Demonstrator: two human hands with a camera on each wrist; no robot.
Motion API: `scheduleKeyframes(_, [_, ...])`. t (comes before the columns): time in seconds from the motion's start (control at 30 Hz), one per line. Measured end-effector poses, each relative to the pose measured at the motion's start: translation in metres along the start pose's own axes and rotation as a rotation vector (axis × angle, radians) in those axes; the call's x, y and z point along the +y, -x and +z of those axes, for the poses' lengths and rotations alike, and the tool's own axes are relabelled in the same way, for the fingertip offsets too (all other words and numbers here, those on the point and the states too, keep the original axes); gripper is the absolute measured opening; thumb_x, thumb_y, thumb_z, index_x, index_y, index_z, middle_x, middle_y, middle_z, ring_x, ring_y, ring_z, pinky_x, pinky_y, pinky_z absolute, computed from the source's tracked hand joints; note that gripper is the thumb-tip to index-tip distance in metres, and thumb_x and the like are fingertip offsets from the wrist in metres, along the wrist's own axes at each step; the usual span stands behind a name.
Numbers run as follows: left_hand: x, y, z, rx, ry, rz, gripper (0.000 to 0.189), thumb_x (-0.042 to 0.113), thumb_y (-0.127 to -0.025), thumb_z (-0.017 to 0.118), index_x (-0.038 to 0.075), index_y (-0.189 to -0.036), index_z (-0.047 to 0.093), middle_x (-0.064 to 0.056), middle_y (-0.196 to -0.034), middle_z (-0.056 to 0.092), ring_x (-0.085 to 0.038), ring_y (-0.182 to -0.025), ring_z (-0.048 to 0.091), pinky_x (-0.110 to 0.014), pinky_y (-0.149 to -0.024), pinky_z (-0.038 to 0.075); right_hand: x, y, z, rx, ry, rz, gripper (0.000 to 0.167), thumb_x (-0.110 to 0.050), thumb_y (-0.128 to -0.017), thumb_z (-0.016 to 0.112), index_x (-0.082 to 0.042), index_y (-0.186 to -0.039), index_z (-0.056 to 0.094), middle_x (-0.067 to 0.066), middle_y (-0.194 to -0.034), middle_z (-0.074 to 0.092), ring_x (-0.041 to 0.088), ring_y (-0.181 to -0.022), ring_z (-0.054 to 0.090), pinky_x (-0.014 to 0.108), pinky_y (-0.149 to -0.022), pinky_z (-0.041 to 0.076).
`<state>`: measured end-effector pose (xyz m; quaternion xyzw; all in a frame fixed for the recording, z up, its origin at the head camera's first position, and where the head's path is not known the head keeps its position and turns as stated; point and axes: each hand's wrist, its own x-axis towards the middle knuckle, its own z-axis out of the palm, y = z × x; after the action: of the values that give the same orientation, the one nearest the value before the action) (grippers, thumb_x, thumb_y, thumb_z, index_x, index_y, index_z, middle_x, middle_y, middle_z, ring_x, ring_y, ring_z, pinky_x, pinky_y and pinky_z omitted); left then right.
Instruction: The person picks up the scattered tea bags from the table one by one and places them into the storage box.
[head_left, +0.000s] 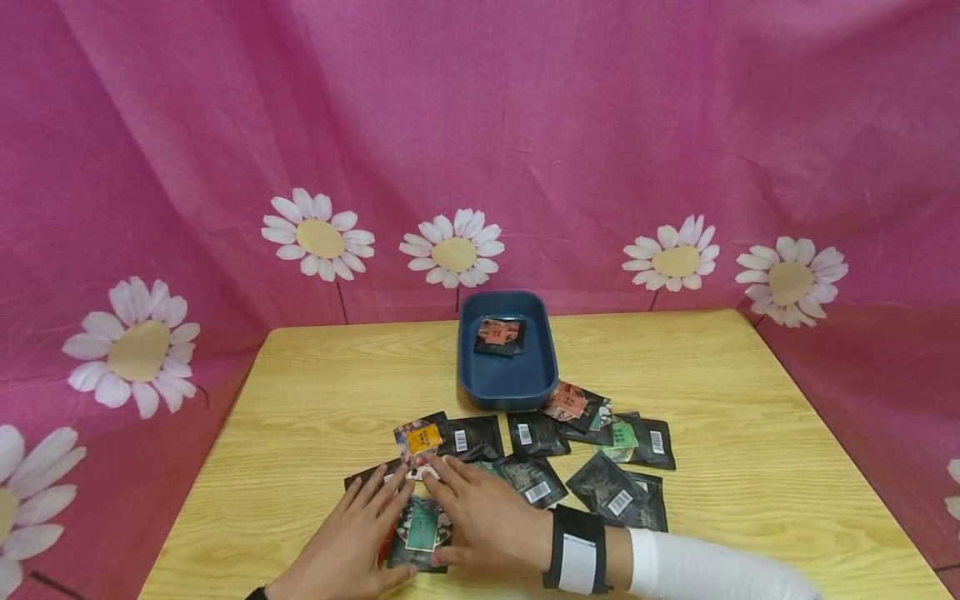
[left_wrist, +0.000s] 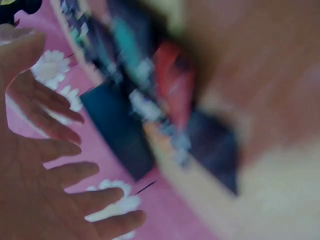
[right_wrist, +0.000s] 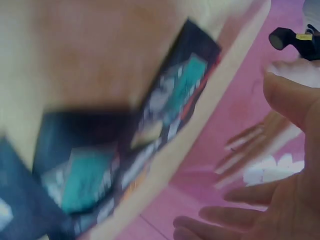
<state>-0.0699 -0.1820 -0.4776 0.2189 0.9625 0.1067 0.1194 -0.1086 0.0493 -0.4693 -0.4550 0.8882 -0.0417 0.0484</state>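
Small flat black packets with coloured labels lie spread on the wooden table. In the head view my left hand (head_left: pixel 347 535) is over the left edge of the group, and my right hand (head_left: pixel 491 515) is just to its right. Both have extended, spread fingers; whether they touch the packets beneath is unclear. Between them lies a green-labelled packet (head_left: pixel 422 527), with a bit of red beside it. Beyond the fingertips is an orange-labelled packet (head_left: pixel 423 438). The left wrist view shows a blurred red packet (left_wrist: pixel 172 82); the right wrist view shows another green-labelled packet (right_wrist: pixel 87 177).
A dark blue tray (head_left: pixel 513 379) stands at the back middle, holding a red-labelled packet (head_left: pixel 498 332) and another partly under it. Several packets, some barcode side up (head_left: pixel 609 487), overlap to the right of my right hand. A pink daisy-print cloth (head_left: pixel 540 167) hangs behind the table.
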Motion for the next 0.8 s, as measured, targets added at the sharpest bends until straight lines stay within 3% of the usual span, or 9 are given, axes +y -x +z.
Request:
scheduleKeyframes(0.1, [-0.001,0.001,0.01,-0.107,0.024,0.009,0.096,0.069,-0.079,0.065,0.011,-0.151,0.04,-0.011,-0.159,0.034,-0.038,-0.148,0.028,-0.063,-0.114,0.026,-0.008,0.0,0.011,-0.06,-0.02,-0.019,0.088,-0.066,-0.087,0.057,-0.013,-0.153,0.035,0.008,-0.161,0.03,0.025,-0.145,0.038,0.037,-0.11,0.044])
scheduleKeyframes(0.17, [-0.002,0.002,0.015,-0.133,0.021,0.032,0.092,0.066,-0.08,0.066,0.01,-0.15,0.041,-0.012,-0.158,0.035,-0.038,-0.146,0.031,-0.061,-0.114,0.028,-0.012,0.0,0.018,-0.103,-0.009,-0.033,0.086,-0.066,-0.088,0.057,-0.014,-0.153,0.036,0.007,-0.16,0.033,0.021,-0.143,0.041,0.034,-0.109,0.044])
scheduleKeyframes(0.33, [-0.003,0.001,0.023,-0.146,-0.01,0.076,0.082,0.061,-0.086,0.062,0.011,-0.148,0.044,-0.01,-0.156,0.04,-0.035,-0.143,0.037,-0.059,-0.112,0.033,-0.016,0.002,0.029,-0.158,0.028,-0.048,0.081,-0.065,-0.089,0.055,-0.015,-0.151,0.04,0.005,-0.156,0.04,0.019,-0.14,0.044,0.03,-0.106,0.046])
scheduleKeyframes(0.57, [0.002,-0.003,0.024,-0.122,-0.112,0.111,0.064,0.05,-0.093,0.057,0.013,-0.144,0.051,-0.009,-0.149,0.05,-0.034,-0.137,0.046,-0.056,-0.108,0.038,-0.017,0.001,0.032,-0.113,0.058,-0.058,0.067,-0.054,-0.093,0.058,-0.013,-0.145,0.048,0.006,-0.148,0.05,0.018,-0.134,0.051,0.03,-0.099,0.05])
scheduleKeyframes(0.8, [0.007,-0.004,0.024,-0.135,-0.092,0.088,0.058,0.048,-0.097,0.053,0.012,-0.142,0.054,-0.01,-0.146,0.053,-0.034,-0.137,0.047,-0.055,-0.109,0.037,-0.014,0.001,0.03,-0.098,0.03,-0.083,0.061,-0.047,-0.095,0.058,-0.013,-0.144,0.05,0.007,-0.145,0.053,0.018,-0.132,0.053,0.03,-0.1,0.05])
